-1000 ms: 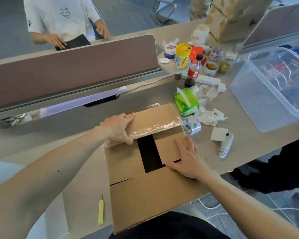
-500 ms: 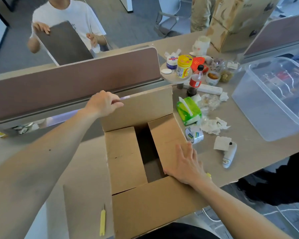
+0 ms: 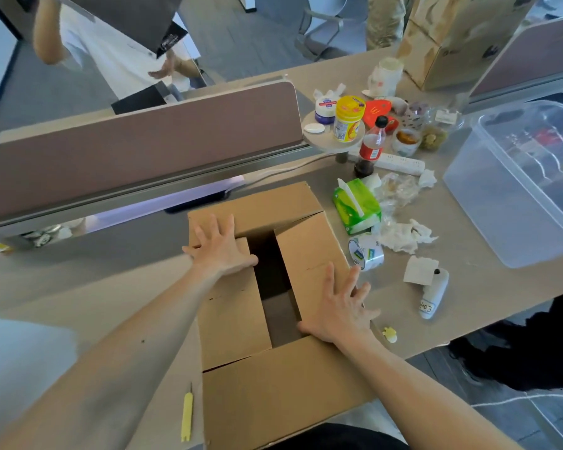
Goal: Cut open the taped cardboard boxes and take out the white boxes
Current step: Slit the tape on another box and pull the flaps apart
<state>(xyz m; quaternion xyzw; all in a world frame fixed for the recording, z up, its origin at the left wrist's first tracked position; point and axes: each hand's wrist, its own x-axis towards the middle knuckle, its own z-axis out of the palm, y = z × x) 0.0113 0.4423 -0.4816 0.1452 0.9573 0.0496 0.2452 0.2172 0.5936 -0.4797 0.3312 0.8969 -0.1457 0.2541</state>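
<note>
A brown cardboard box [image 3: 283, 394] lies on the desk in front of me with its outer flaps folded back. Two inner flaps lie nearly flat with a dark gap [image 3: 275, 287] between them; no white box shows inside. My left hand [image 3: 220, 250] rests flat, fingers spread, on the far end of the left inner flap and the far flap. My right hand [image 3: 337, 306] presses flat on the right inner flap. A small yellow cutter [image 3: 186, 414] lies on the desk left of the box.
A roll of tape [image 3: 366, 253], a green tissue pack [image 3: 356, 206], crumpled tissues, a white bottle [image 3: 433, 295] and a clear plastic bin [image 3: 514, 196] sit to the right. A brown divider [image 3: 137, 151] runs behind the box. Another person stands beyond it.
My left hand let go of the raised far flap and came down flat onto the left inner flap. The far flap now lies lower. My right hand stayed on the right flap.
</note>
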